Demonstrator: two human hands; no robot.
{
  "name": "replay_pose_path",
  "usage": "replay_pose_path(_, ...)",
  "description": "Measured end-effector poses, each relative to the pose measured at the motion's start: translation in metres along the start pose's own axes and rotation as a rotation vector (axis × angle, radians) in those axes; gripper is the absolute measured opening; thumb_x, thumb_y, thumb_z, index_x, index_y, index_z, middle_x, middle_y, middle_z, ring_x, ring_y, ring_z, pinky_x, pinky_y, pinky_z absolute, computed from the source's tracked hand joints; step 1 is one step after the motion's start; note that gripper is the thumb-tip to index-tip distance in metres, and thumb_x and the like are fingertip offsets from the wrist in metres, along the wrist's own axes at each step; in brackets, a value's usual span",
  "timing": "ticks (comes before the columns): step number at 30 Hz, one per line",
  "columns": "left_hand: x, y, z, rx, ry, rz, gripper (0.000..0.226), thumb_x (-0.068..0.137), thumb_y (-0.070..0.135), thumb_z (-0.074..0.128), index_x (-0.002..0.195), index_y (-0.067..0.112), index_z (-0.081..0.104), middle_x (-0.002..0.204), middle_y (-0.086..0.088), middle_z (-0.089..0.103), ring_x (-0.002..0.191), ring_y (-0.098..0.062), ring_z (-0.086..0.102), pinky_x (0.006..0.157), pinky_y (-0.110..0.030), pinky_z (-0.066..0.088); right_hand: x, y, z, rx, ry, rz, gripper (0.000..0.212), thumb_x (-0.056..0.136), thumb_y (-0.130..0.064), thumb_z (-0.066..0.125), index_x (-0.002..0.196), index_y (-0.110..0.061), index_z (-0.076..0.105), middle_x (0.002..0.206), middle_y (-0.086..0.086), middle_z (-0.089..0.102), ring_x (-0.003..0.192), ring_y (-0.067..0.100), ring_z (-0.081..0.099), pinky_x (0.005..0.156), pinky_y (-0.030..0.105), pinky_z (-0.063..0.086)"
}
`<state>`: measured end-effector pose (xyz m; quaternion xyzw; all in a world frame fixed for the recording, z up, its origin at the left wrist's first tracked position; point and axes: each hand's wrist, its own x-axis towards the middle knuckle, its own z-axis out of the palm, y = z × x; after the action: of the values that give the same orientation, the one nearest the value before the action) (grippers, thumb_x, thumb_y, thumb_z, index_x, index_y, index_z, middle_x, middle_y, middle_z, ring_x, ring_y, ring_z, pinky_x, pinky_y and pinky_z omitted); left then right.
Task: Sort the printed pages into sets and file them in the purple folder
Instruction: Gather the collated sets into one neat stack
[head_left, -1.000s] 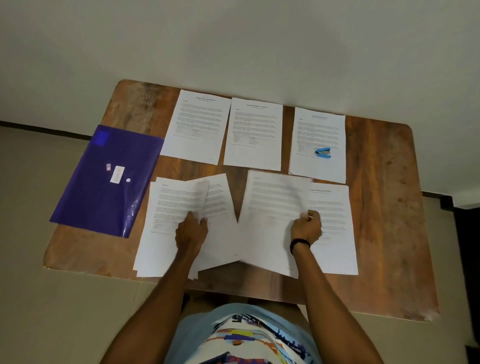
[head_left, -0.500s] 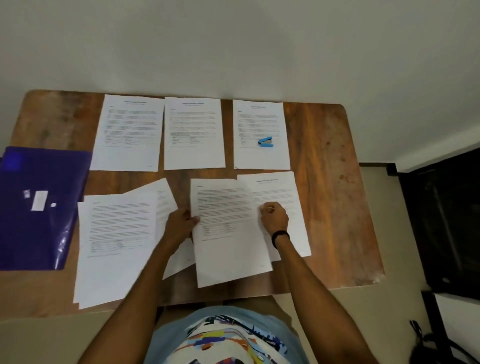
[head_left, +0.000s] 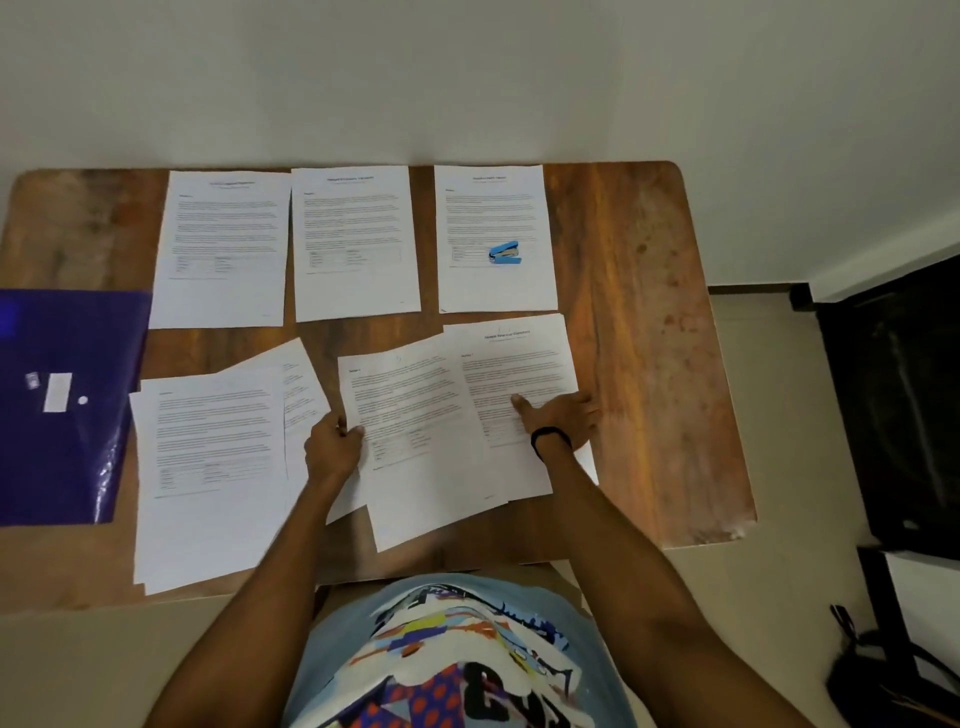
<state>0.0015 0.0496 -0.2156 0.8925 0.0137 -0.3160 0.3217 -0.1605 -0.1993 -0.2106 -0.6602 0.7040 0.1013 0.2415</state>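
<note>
Three printed pages lie in a row at the table's far side: a left page (head_left: 223, 244), a middle page (head_left: 353, 239) and a right page (head_left: 493, 223). My left hand (head_left: 332, 447) pinches the left edge of a tilted page (head_left: 415, 441) at the table's middle front. My right hand (head_left: 558, 418) rests flat, fingers spread, on a titled page (head_left: 514, 364) partly tucked under it. A loose stack of pages (head_left: 208, 467) lies at the front left. The purple folder (head_left: 57, 405) lies shut at the left edge.
A small blue stapler (head_left: 505, 253) sits on the right page of the back row. The wooden table (head_left: 649, 338) shows bare wood on its right side. A dark chair (head_left: 893, 405) and a black bag (head_left: 883, 670) stand on the floor to the right.
My right hand slid right and flattened on the titled page. My left hand took hold of the tilted page's left edge. The view has shifted slightly.
</note>
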Motion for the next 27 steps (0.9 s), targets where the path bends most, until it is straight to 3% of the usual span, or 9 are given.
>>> replay_pose_path(4, 0.002, -0.003, 0.005, 0.028, -0.013, 0.001, 0.025, 0.097, 0.022, 0.062, 0.119, 0.011, 0.061, 0.121, -0.013, 0.067, 0.101, -0.035, 0.066, 0.093, -0.050, 0.055, 0.037, 0.012, 0.024, 0.132, -0.179, -0.010, 0.124, 0.044, -0.082, 0.078, 0.137, -0.010, 0.038, 0.138, 0.018, 0.049, 0.127, 0.038, 0.049, 0.108, 0.053, 0.040)
replay_pose_path(6, 0.003, -0.002, 0.006, 0.030, -0.010, -0.003, 0.026, 0.097, 0.022, 0.063, 0.120, 0.011, 0.061, 0.121, -0.013, 0.067, 0.102, -0.035, 0.065, 0.094, -0.049, 0.055, 0.059, 0.021, 0.037, 0.184, -0.284, -0.045, 0.103, 0.047, -0.081, 0.077, 0.122, -0.013, 0.056, 0.121, 0.014, 0.066, 0.105, 0.032, 0.066, 0.091, 0.050, 0.054)
replay_pose_path(8, 0.004, -0.001, 0.006, 0.034, -0.013, -0.012, 0.029, 0.097, 0.024, 0.063, 0.122, 0.011, 0.060, 0.123, -0.013, 0.067, 0.106, -0.036, 0.064, 0.098, -0.049, 0.053, 0.041, 0.014, 0.007, 0.199, -0.335, -0.091, 0.060, 0.077, -0.048, 0.080, 0.115, -0.005, 0.064, 0.115, 0.015, 0.070, 0.098, 0.031, 0.068, 0.086, 0.042, 0.057)
replay_pose_path(10, 0.004, -0.001, 0.006, 0.031, -0.022, -0.016, 0.030, 0.097, 0.025, 0.063, 0.124, 0.012, 0.060, 0.125, -0.012, 0.066, 0.109, -0.036, 0.064, 0.100, -0.050, 0.051, 0.027, 0.010, -0.023, 0.211, -0.348, -0.118, 0.043, 0.091, -0.022, 0.071, 0.124, 0.004, 0.059, 0.124, 0.019, 0.064, 0.111, 0.035, 0.063, 0.090, 0.036, 0.051)
replay_pose_path(12, 0.004, -0.001, 0.006, 0.026, -0.027, -0.011, 0.031, 0.097, 0.025, 0.062, 0.125, 0.013, 0.059, 0.127, -0.012, 0.065, 0.110, -0.037, 0.063, 0.100, -0.051, 0.051, 0.025, 0.013, -0.035, 0.305, -0.391, -0.108, 0.036, 0.093, -0.010, 0.066, 0.124, 0.006, 0.057, 0.126, 0.018, 0.060, 0.114, 0.035, 0.060, 0.088, 0.034, 0.048)
replay_pose_path(15, 0.005, -0.004, 0.006, 0.050, -0.029, -0.001, 0.031, 0.097, 0.027, 0.062, 0.125, 0.013, 0.059, 0.128, -0.012, 0.065, 0.112, -0.036, 0.063, 0.102, -0.049, 0.049, 0.024, 0.017, -0.036, 0.443, -0.534, -0.062, 0.004, 0.094, -0.006, 0.063, 0.093, -0.009, 0.065, 0.118, 0.016, 0.069, 0.091, 0.025, 0.067, 0.073, 0.031, 0.054)
replay_pose_path(18, 0.005, -0.006, 0.007, 0.057, -0.034, -0.008, 0.031, 0.096, 0.029, 0.063, 0.123, 0.013, 0.059, 0.127, -0.012, 0.065, 0.111, -0.036, 0.063, 0.102, -0.049, 0.050, 0.016, 0.016, -0.036, 0.527, -0.640, -0.021, 0.007, 0.095, -0.009, 0.063, 0.101, -0.007, 0.066, 0.111, 0.012, 0.071, 0.088, 0.021, 0.068, 0.063, 0.031, 0.053)
replay_pose_path(23, 0.001, -0.007, 0.007, 0.055, -0.034, 0.020, 0.030, 0.097, 0.030, 0.062, 0.122, 0.013, 0.059, 0.127, -0.012, 0.065, 0.111, -0.035, 0.062, 0.102, -0.046, 0.049, -0.004, 0.010, -0.025, 0.508, -0.561, -0.187, 0.013, 0.094, -0.018, 0.069, 0.103, -0.009, 0.066, 0.107, 0.010, 0.070, 0.096, 0.031, 0.071, 0.081, 0.042, 0.059)
replay_pose_path(27, -0.003, -0.004, 0.007, 0.060, -0.060, 0.017, 0.031, 0.098, 0.030, 0.061, 0.124, 0.014, 0.058, 0.127, -0.011, 0.064, 0.113, -0.034, 0.062, 0.103, -0.045, 0.048, -0.017, 0.002, -0.019, 0.594, -0.617, -0.119, 0.012, 0.092, -0.021, 0.071, 0.101, -0.013, 0.069, 0.110, 0.011, 0.073, 0.096, 0.031, 0.071, 0.085, 0.047, 0.059)
